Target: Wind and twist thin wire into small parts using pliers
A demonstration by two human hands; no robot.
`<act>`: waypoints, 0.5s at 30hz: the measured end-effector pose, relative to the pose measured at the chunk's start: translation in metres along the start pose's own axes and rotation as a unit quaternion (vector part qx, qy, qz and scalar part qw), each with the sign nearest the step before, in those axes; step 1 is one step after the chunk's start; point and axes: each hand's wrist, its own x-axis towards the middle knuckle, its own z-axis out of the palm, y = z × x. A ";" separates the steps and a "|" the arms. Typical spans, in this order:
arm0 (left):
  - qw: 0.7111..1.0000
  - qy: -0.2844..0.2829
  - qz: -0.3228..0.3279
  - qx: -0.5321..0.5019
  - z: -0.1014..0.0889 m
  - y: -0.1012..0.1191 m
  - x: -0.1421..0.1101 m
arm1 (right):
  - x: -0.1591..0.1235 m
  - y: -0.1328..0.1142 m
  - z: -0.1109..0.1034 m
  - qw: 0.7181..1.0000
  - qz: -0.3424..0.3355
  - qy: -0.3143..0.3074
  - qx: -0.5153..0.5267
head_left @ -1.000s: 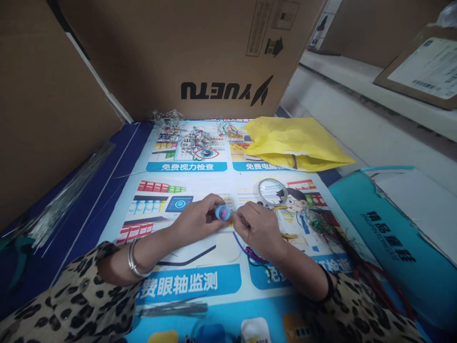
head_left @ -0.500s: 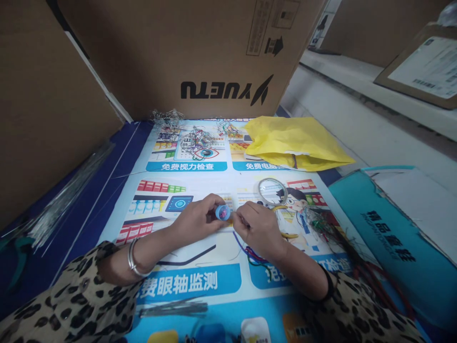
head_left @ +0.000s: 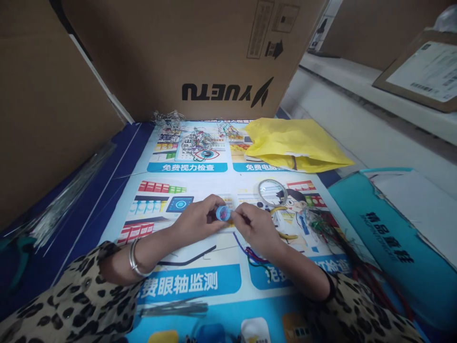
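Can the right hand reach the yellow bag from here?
Probably yes, reaching forward: the yellow bag lies beyond the right hand, and nothing tall stands between them, though that hand is pinched beside the blue cap.

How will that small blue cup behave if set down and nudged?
The small blue cup, little enough for the left hand to pinch, is probably light. Its round rim suggests it may roll if laid sideways. Pinkish bits inside might spill if tipped; whether they're loose is unclear.

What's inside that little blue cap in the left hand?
Inside the blue cap, held by the left hand, pinkish-red bits show, too small to identify. Whatever lies beneath them is covered.
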 end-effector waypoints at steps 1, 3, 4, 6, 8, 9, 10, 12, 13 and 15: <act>1.000 0.004 -0.001 -0.002 0.000 0.000 0.000 | 0.001 0.000 -0.001 1.000 0.014 -0.008 0.018; 1.000 0.014 -0.007 -0.007 0.000 0.000 0.000 | 0.002 0.000 -0.004 0.998 0.034 -0.022 0.057; 1.000 0.017 -0.009 -0.011 0.001 0.000 0.000 | 0.003 0.000 -0.006 0.996 0.042 -0.027 0.078; 0.999 0.019 -0.013 -0.024 0.001 0.000 0.000 | 0.005 0.001 -0.009 0.989 0.060 -0.037 0.127; 0.999 0.020 -0.016 -0.039 0.001 0.000 0.001 | 0.007 0.002 -0.012 0.975 0.086 -0.058 0.196; 0.999 0.019 -0.019 -0.047 0.001 0.000 0.001 | 0.007 0.002 -0.012 0.962 0.099 -0.076 0.241; 0.998 0.019 -0.023 -0.054 0.001 0.000 0.002 | 0.007 0.003 -0.013 0.946 0.109 -0.095 0.290; 0.997 0.018 -0.030 -0.068 0.002 -0.001 0.002 | 0.007 0.004 -0.012 0.906 0.120 -0.130 0.384; 0.997 0.020 -0.032 -0.073 0.002 -0.001 0.003 | 0.007 0.005 -0.011 0.887 0.122 -0.143 0.422; 0.996 0.025 -0.035 -0.083 0.003 -0.002 0.004 | 0.007 0.005 -0.009 0.854 0.121 -0.160 0.480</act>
